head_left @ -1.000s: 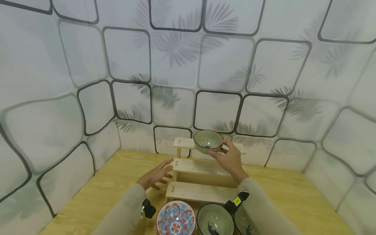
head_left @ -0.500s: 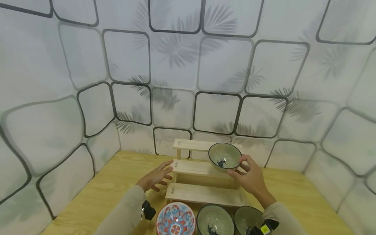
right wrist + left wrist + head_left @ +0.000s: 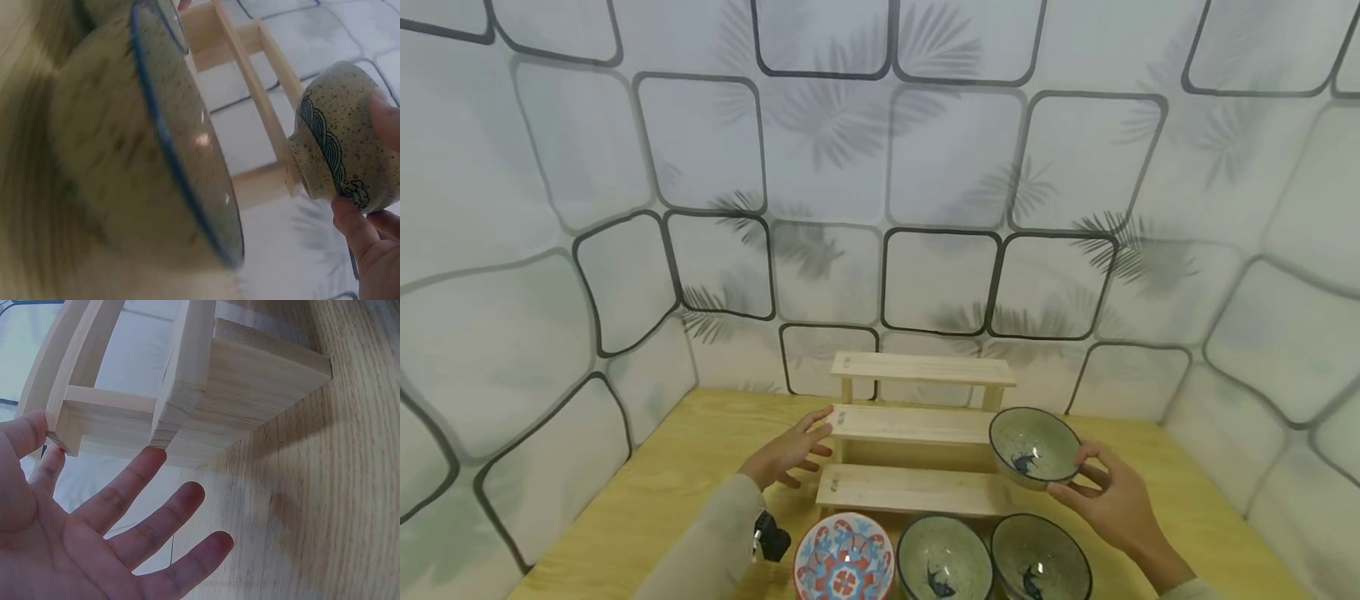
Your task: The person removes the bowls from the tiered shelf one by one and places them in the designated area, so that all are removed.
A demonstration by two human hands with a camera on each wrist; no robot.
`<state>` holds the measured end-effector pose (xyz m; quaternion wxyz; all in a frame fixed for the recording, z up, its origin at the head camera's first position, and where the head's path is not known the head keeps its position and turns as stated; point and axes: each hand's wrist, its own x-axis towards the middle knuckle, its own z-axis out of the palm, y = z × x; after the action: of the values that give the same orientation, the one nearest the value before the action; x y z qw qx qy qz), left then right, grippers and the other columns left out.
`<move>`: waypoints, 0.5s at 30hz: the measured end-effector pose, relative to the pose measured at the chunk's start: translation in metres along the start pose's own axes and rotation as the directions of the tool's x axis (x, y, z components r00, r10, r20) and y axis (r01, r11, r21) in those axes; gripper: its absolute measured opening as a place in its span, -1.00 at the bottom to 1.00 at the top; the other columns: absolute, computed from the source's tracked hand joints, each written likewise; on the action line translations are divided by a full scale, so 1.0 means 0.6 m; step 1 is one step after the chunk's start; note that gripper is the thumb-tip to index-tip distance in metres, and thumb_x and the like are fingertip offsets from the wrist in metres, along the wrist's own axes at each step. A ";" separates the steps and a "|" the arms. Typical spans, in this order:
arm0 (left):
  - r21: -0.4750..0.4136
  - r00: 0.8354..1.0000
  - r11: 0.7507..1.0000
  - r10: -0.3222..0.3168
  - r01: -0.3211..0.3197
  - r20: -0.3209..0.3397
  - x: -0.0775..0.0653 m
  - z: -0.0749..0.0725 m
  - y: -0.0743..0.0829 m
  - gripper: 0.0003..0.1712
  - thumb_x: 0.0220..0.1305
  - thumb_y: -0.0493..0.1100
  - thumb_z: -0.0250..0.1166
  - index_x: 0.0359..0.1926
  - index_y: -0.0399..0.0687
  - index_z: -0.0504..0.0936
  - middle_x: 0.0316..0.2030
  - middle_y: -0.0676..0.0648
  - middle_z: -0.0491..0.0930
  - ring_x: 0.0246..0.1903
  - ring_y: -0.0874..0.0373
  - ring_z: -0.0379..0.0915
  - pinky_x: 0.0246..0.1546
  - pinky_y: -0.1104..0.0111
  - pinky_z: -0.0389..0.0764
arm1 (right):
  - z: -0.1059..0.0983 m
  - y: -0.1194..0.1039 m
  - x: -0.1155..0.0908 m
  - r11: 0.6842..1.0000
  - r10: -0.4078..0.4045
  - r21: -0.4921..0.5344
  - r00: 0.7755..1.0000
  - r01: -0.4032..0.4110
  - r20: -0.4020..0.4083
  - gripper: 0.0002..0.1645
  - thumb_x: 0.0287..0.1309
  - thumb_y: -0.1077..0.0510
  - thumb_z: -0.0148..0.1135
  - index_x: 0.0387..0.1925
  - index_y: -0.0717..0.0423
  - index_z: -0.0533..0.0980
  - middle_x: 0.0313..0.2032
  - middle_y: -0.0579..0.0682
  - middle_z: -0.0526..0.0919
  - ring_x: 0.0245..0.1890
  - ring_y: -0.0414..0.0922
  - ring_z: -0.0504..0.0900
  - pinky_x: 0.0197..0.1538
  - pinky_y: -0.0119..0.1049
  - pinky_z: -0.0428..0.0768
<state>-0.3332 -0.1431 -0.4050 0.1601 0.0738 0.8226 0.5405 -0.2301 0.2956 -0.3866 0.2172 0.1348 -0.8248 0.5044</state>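
My right hand (image 3: 1112, 504) grips a speckled green bowl (image 3: 1035, 446) by its right side, in front of the right end of a wooden three-step rack (image 3: 917, 423). In the right wrist view this bowl (image 3: 344, 137) shows a dark wave pattern outside, with fingers and thumb on its wall. At the rack's left end my left hand (image 3: 786, 450) has its fingers spread. The left wrist view shows the left hand (image 3: 94, 531) with fingertips at the ends of the shelf boards (image 3: 181, 381); it holds nothing.
Along the front stand a red-and-blue patterned bowl (image 3: 844, 557) and two green bowls, a middle one (image 3: 945, 558) and a right one (image 3: 1041, 558). The rack stands on a wood-grain table (image 3: 700, 450) before a patterned wall covering (image 3: 940, 275).
My right hand has carried the green bowl from the top step rightward, down and nearer. My left hand has stayed by the rack's left end. The view has shifted slightly.
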 end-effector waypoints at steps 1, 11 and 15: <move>0.002 1.000 1.000 -0.002 0.002 0.001 0.001 0.000 0.000 -0.26 0.42 0.32 -0.04 0.52 0.38 0.00 0.13 -0.22 0.51 0.06 -0.34 0.43 -0.19 -0.26 0.45 | -0.007 0.005 -0.006 1.000 0.016 -0.010 1.000 -0.016 -0.003 -0.50 -0.11 0.41 0.51 -0.28 0.29 0.31 0.20 0.40 0.32 -0.03 0.26 0.59 -0.24 -0.35 0.63; 0.004 1.000 1.000 -0.004 0.004 0.001 -0.001 -0.008 -0.004 -0.28 0.43 0.32 -0.05 0.52 0.39 0.01 0.14 -0.24 0.50 0.06 -0.35 0.43 -0.18 -0.27 0.44 | -0.078 0.080 -0.059 0.991 0.120 0.049 0.993 -0.121 0.022 -0.57 -0.09 0.54 0.40 -0.29 0.40 0.30 0.08 -0.25 0.38 -0.14 -0.48 0.54 -0.29 -0.28 0.66; 0.013 1.000 1.000 0.002 -0.003 0.011 -0.002 -0.006 -0.005 -0.28 0.43 0.31 -0.05 0.51 0.39 0.01 0.14 -0.23 0.50 0.06 -0.35 0.43 -0.18 -0.26 0.45 | -0.108 0.107 -0.085 0.988 0.150 0.031 0.988 -0.151 0.025 -0.62 -0.07 0.54 0.38 -0.31 0.34 0.35 -0.04 -0.56 0.34 -0.17 -0.52 0.50 -0.30 -0.34 0.65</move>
<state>-0.3332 -0.1482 -0.4064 0.1635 0.0788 0.8250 0.5351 -0.1996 0.3827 -0.4356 0.1672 0.0814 -0.8265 0.5314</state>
